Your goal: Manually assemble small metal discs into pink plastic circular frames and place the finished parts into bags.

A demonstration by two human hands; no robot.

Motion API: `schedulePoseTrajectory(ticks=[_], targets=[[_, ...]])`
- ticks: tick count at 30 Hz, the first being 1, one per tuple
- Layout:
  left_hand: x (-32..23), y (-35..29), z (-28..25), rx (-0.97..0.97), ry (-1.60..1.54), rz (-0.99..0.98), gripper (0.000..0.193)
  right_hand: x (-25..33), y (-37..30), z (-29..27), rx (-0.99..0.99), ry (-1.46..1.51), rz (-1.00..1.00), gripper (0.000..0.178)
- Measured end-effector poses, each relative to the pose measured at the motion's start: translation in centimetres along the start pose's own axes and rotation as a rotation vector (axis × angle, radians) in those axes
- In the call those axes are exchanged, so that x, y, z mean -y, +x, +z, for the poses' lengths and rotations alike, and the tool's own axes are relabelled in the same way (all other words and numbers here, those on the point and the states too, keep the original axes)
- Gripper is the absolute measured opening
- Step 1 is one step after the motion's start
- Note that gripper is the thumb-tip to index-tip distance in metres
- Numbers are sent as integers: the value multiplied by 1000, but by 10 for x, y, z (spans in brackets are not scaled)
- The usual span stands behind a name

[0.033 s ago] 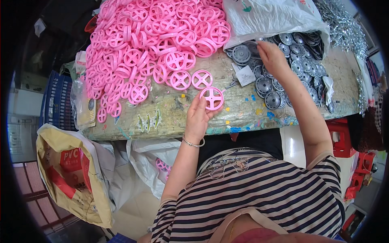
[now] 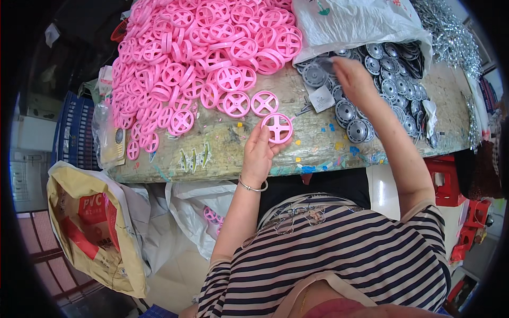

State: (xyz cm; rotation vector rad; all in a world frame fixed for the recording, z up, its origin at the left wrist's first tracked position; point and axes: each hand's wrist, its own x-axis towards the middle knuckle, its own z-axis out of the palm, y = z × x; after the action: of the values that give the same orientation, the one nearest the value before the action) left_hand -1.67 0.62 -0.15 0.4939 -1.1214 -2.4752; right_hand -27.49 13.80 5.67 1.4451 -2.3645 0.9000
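Note:
My left hand (image 2: 257, 156) is closed on a pink four-spoked plastic wheel (image 2: 277, 129), holding it by its lower left rim over the near part of the table. Two more pink wheels lie just beyond it, at the front of a large pink wheel pile (image 2: 207, 42). Over the grey discs, my right hand (image 2: 354, 79) has its fingers pinched at the edge of a grey wheel disc (image 2: 324, 64), smeared by motion. Below and around that hand spreads a heap of round grey discs (image 2: 388, 87) with ribbed centres.
A white plastic bag (image 2: 360, 26) lies behind the grey discs, with silver tinsel (image 2: 442, 37) to its right. A small white paper label (image 2: 321, 99) sits between the piles. An open paper sack (image 2: 98, 228) stands on the floor at left; a red stool (image 2: 447, 180) is at right.
My right hand has shifted slightly left and toward me with the grey disc. My left hand and its pink wheel stay nearly in place.

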Motion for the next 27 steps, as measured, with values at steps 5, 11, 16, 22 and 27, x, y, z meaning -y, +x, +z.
schedulePoseTrajectory(ticks=[5, 11, 16, 22, 27], targets=[[1, 1, 1, 8, -23, -19, 38, 93, -47, 17, 210, 215, -196, 35], [6, 2, -4, 26, -53, 1, 37, 110, -77, 46, 162, 165, -258, 51], [5, 0, -6, 8, -84, -14, 36, 121, -80, 43, 223, 196, -285, 47], [4, -1, 0, 69, -11, 11, 35, 125, -72, 48, 27, 463, 89, 41], [4, -1, 6, 115, 50, 35, 36, 103, -60, 51, 497, 948, 442, 35]])
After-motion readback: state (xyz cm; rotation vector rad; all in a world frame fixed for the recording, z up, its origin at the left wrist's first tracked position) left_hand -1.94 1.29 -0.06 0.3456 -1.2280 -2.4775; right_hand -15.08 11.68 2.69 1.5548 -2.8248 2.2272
